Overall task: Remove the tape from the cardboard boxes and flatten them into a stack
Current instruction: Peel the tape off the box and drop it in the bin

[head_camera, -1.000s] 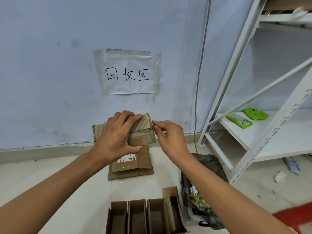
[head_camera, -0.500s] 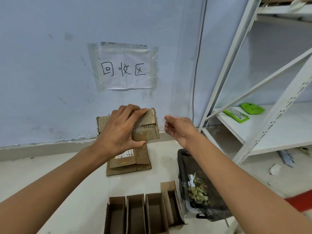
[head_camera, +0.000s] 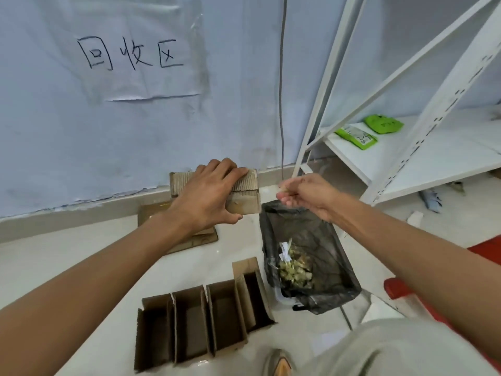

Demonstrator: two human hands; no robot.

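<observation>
Fingers of the left hand (head_camera: pixel 206 196) curl over the top of a small box (head_camera: pixel 244 196), thumb underneath, gripping it in the air just in front of the wall's base. The box is partly collapsed, its corrugated flap showing past the fingertips. The right hand (head_camera: pixel 306 195) hangs apart from the box, above the bin (head_camera: pixel 339 256); its fingertips are bunched together and seem to pinch a small pale scrap, perhaps tape (head_camera: pixel 282 189), though the view is too blurred to be sure.

One box is in hand. Below it, partly hidden by the left wrist, lies a stack (head_camera: pixel 200 240) of flattened cardboard on the floor against the wall; how many sheets it holds I cannot tell. Nearer the person stand four open boxes (head_camera: pixel 206 313) in a row, touching side by side, flaps up. The one bin, lined with a dark bag, sits just right of that row and holds a heap of greenish and white scraps.

The floor (head_camera: pixel 81 267) is pale and glossy. The wall (head_camera: pixel 81 147) is light blue, with a taped paper sign (head_camera: pixel 135 55) bearing three handwritten characters and a grey cable (head_camera: pixel 282 104) running down it. To the right stands a white metal shelf (head_camera: pixel 423 158) with two green packets (head_camera: pixel 356 137) on it. A red object (head_camera: pixel 485 253) shows at the right edge, and a grey-clad knee (head_camera: pixel 393 348) and a shoe (head_camera: pixel 279 362) at the bottom.
</observation>
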